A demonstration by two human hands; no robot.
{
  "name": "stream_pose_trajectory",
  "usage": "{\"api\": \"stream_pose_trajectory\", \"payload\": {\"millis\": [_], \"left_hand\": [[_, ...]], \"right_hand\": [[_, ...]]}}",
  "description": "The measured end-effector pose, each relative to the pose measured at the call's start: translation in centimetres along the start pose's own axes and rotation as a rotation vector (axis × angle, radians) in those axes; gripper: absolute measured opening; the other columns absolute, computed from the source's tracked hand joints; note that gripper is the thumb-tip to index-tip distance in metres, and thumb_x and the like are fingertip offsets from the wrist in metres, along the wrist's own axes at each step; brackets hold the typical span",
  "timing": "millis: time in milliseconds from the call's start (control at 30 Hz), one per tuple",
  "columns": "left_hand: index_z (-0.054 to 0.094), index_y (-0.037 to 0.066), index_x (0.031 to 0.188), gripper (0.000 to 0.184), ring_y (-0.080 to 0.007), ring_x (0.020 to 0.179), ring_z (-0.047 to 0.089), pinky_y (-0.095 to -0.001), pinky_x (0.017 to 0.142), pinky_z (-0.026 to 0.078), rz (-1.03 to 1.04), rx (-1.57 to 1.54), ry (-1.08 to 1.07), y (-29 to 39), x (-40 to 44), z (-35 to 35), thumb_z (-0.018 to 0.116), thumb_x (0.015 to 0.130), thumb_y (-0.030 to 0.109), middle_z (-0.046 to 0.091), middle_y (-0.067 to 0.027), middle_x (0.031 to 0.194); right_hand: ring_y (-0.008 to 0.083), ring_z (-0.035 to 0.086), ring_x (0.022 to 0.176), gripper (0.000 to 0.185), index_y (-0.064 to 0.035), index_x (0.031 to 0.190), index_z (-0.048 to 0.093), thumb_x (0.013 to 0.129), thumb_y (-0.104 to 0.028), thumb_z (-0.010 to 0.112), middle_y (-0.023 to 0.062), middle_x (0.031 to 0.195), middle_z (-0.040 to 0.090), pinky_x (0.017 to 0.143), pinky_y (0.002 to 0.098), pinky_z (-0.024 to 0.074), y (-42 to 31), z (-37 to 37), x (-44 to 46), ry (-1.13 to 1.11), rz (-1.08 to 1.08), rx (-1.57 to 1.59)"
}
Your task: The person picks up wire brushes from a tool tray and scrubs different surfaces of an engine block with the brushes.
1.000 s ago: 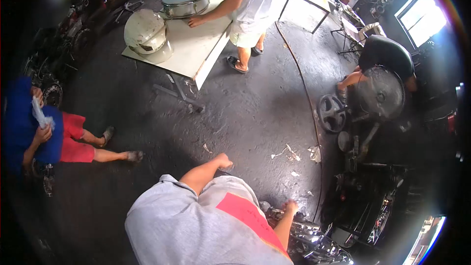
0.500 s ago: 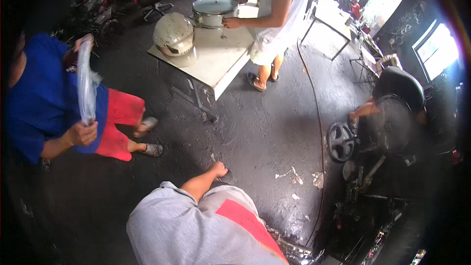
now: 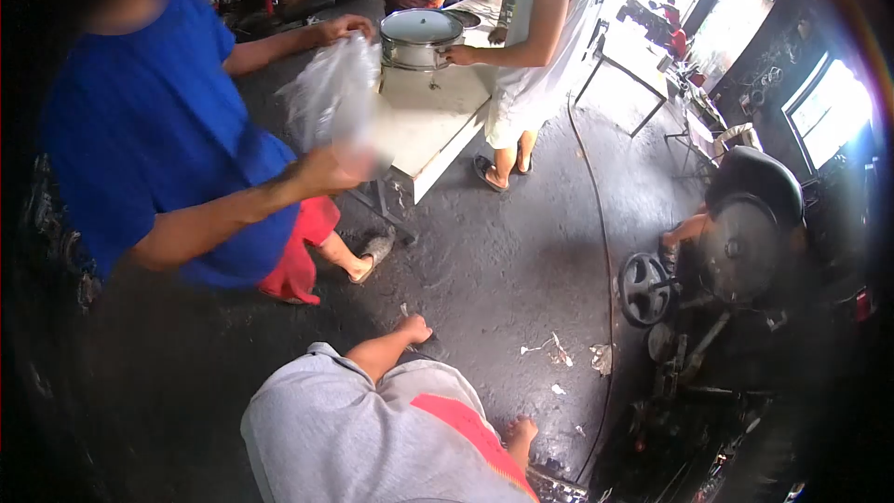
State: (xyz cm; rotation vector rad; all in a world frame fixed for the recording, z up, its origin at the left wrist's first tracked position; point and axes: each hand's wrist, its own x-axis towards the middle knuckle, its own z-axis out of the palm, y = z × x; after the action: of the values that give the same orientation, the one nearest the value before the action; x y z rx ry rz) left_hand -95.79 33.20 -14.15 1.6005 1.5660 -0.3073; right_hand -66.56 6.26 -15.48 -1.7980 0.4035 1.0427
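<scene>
Shiny metal parts (image 3: 559,488) lie just beside the right hand (image 3: 521,429), on its near side; whether it touches them is unclear. It is lowered past the shirt hem, perhaps only hanging there. Its fingers are too small to read. The left hand (image 3: 413,329) is bent inward, low in front of the body; whether it grips anything, I cannot tell. Beyond the left hand, to its left, a person in a blue shirt (image 3: 154,130) holds a clear plastic bag (image 3: 326,84) between two hands, which seems to spread it. Farther ahead of the left hand, a drum (image 3: 414,57) lies flat on the table (image 3: 433,116), another person's hand (image 3: 459,55) at its side, likely steadying it. Right of both, a cable (image 3: 606,251) crosses the floor (image 3: 503,270).
</scene>
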Motion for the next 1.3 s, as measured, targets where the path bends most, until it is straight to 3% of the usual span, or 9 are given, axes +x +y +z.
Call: {"api": "stream_pose_trajectory", "payload": {"millis": [200, 267, 333, 400, 467, 567, 700, 967, 1300], "left_hand": [[0.060, 0.003, 0.100, 0.045, -0.0294, 0.101, 0.053, -0.0383, 0.085, 0.042, 0.010, 0.068, -0.043, -2.9, 1.1, 1.2, 0.049, 0.074, 0.039, 0.056, -0.0144, 0.107], [0.063, 0.002, 0.074, 0.032, -0.0297, 0.087, 0.059, -0.0372, 0.077, 0.045, 0.077, 0.059, 0.116, -3.6, 1.9, 2.0, 0.059, 0.070, 0.034, 0.062, -0.0163, 0.090], [0.062, 0.001, 0.071, 0.032, -0.0277, 0.074, 0.061, -0.0358, 0.069, 0.047, 0.215, 0.131, 0.169, -3.2, 1.2, 1.1, 0.058, 0.072, 0.033, 0.063, -0.0154, 0.079], [0.063, 0.005, 0.092, 0.036, -0.0254, 0.083, 0.061, -0.0343, 0.074, 0.046, 0.068, 0.099, -0.119, -2.7, 2.2, 0.5, 0.054, 0.074, 0.035, 0.063, -0.0143, 0.089], [0.060, 0.006, 0.067, 0.029, -0.0144, 0.047, 0.053, -0.0314, 0.044, 0.042, 0.011, -0.075, -0.250, -1.7, 2.4, 0.2, 0.055, 0.077, 0.033, 0.059, -0.0048, 0.060], [0.062, 0.008, 0.074, 0.021, -0.0142, 0.049, 0.053, -0.0292, 0.044, 0.041, 0.047, 0.139, -0.319, 1.3, 1.9, -0.3, 0.058, 0.076, 0.028, 0.060, -0.0057, 0.064], [0.059, 0.005, 0.080, 0.022, -0.0135, 0.046, 0.050, -0.0286, 0.041, 0.039, 0.006, 0.291, -0.408, 4.0, 3.2, 0.1, 0.057, 0.079, 0.027, 0.060, -0.0061, 0.065], [0.056, 0.004, 0.086, 0.021, -0.0110, 0.042, 0.047, -0.0258, 0.036, 0.034, 0.228, 0.439, -0.517, 13.6, 4.0, 5.5, 0.055, 0.082, 0.024, 0.059, -0.0045, 0.065], [0.057, 0.003, 0.090, 0.024, -0.0109, 0.046, 0.051, -0.0254, 0.039, 0.037, 0.312, 0.220, -0.464, 24.2, 3.5, 13.5, 0.056, 0.081, 0.025, 0.060, -0.0051, 0.068]], "right_hand": [[0.0200, 0.048, 0.040, 0.007, -0.0036, 0.079, 0.055, 0.074, -0.008, 0.052, 0.0081, 0.056, 0.052, 0.031, 0.0290, 0.0324, 2.8, 0.2, -1.9, 0.060, 0.055, -0.258], [0.0214, 0.048, 0.039, 0.010, -0.0039, 0.071, 0.055, 0.076, -0.012, 0.051, 0.0099, 0.057, 0.053, 0.031, 0.0312, 0.0326, 4.5, -0.7, -1.4, -0.023, 0.183, -0.213], [0.0224, 0.046, 0.037, 0.016, -0.0057, 0.067, 0.055, 0.076, -0.017, 0.050, 0.0111, 0.057, 0.054, 0.031, 0.0328, 0.0321, 6.8, -1.6, -0.6, -0.081, 0.171, -0.327], [0.0221, 0.062, 0.076, 0.017, -0.0163, 0.077, 0.066, 0.062, -0.020, 0.060, 0.0057, 0.080, 0.064, 0.065, 0.0333, 0.0486, 8.4, -1.6, -1.3, -0.050, -0.556, -1.812], [0.0235, 0.061, 0.071, 0.010, -0.0139, 0.068, 0.063, 0.062, -0.021, 0.059, 0.0091, 0.075, 0.063, 0.060, 0.0354, 0.0470, 8.2, -1.1, -4.3, 0.027, -0.653, -1.743], [0.0306, 0.059, 0.081, 0.024, -0.0076, 0.076, 0.066, 0.064, -0.027, 0.056, 0.0153, 0.081, 0.062, 0.074, 0.0381, 0.0458, 16.6, 0.0, -1.1, 0.450, -0.278, -0.650], [0.0276, 0.059, 0.087, 0.021, -0.0084, 0.082, 0.065, 0.069, -0.024, 0.058, 0.0129, 0.088, 0.063, 0.079, 0.0357, 0.0449, 12.2, 1.7, -12.9, 0.550, 0.134, 0.027], [0.0294, 0.056, 0.094, 0.023, -0.0118, 0.089, 0.061, 0.074, -0.028, 0.054, 0.0124, 0.095, 0.061, 0.080, 0.0385, 0.0441, 8.2, 0.2, -16.2, 0.568, 0.112, -0.110], [0.0294, 0.054, 0.100, 0.032, -0.0104, 0.097, 0.061, 0.069, -0.021, 0.051, 0.0157, 0.104, 0.057, 0.085, 0.0368, 0.0430, 0.4, -8.7, -1.6, 0.452, 0.192, -0.326]]}}
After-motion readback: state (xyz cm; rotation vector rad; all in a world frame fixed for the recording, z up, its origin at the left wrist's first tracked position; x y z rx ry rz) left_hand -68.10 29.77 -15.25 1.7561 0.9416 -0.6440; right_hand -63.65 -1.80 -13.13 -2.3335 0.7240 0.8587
